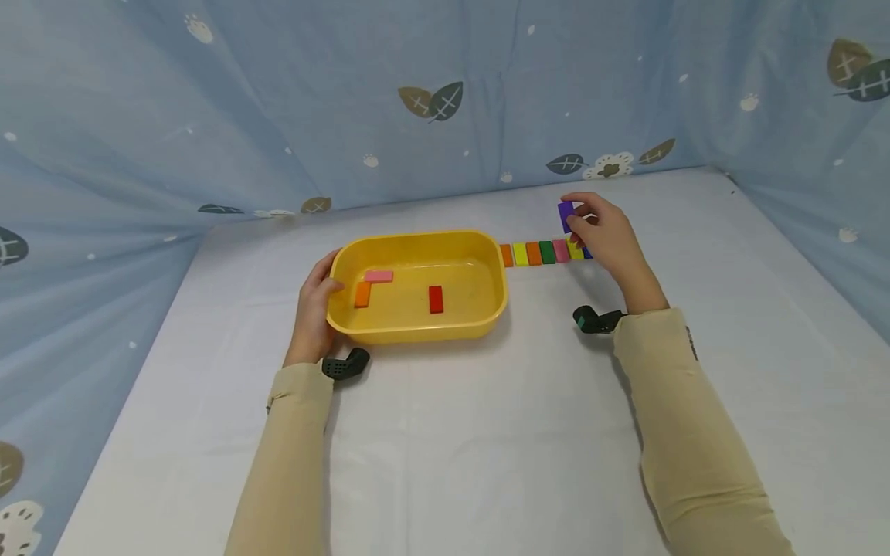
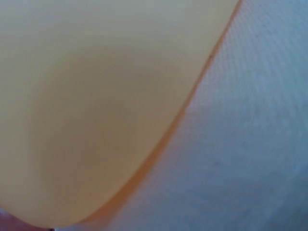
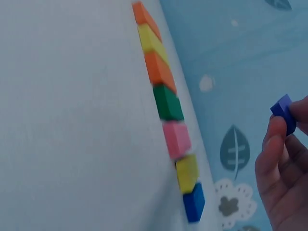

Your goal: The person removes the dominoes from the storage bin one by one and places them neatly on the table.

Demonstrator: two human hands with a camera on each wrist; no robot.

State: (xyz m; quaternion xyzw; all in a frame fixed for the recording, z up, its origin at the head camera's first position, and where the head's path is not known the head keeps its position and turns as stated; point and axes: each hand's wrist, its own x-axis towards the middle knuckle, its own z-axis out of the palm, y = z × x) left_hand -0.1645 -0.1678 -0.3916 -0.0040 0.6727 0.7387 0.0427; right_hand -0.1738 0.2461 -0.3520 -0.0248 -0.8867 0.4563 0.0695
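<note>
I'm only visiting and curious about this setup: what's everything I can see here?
Tray: 1, yellow, near the centre
Tray blocks: 3, pink, orange and red, inside it
Row blocks: 7 visible, orange, yellow, orange, green, pink, yellow, blue, running rightward beside it
Held block: 1, purple, raised near the row
Table: 1, white, underneath
Backdrop: 1, patterned blue, behind and beside
Wrist devices: 2, black, one per wrist
Sleeves: 2, beige, both arms
Left hand: 1, gripping the tray's left end
Right hand: 1, pinching the purple block

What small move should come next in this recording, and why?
Probably lower the purple block beside the blue block: the right hand pinches it above the table, and the blue block ends a row of colored blocks laid side by side.
</note>
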